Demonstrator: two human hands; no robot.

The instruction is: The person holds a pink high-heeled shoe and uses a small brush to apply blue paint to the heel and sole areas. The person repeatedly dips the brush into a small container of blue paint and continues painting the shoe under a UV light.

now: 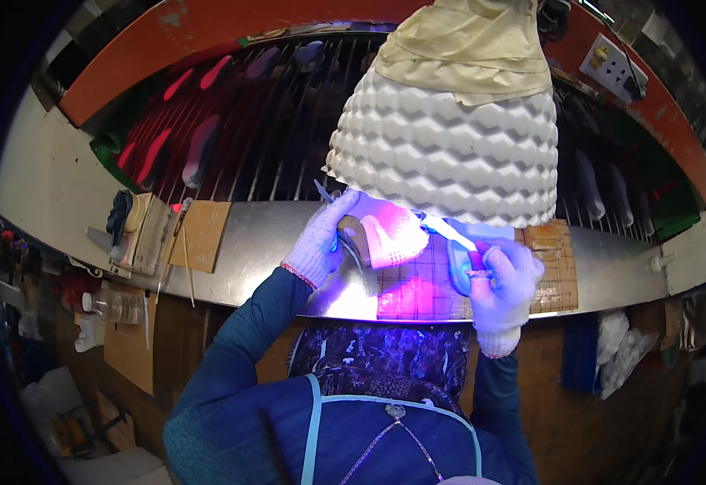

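My left hand (pixel 319 241), in a white knit glove, is closed around one end of a shoe upper (pixel 395 234). The upper glows pink and white under purple light. My right hand (pixel 505 287), gloved too, pinches a slim white brush-like tool (pixel 452 235), its tip pointing at the upper. Glare hides whether the tip touches it. Beside the right hand stands a light-blue container (pixel 459 271), partly covered by the fingers. Just above both hands hangs a lamp with a white zigzag-textured shade (pixel 446 149), its top wrapped in cream cloth or tape.
Behind the metal bench edge (pixel 244 242), a rod conveyor (pixel 280 121) carries several shoe soles (pixel 155 153), some lit red. Cardboard pieces (pixel 199 234) lie on the bench, with a thin stick (pixel 187 267) and a small box (pixel 147 234) at left. A power socket (pixel 611 69) is mounted at upper right.
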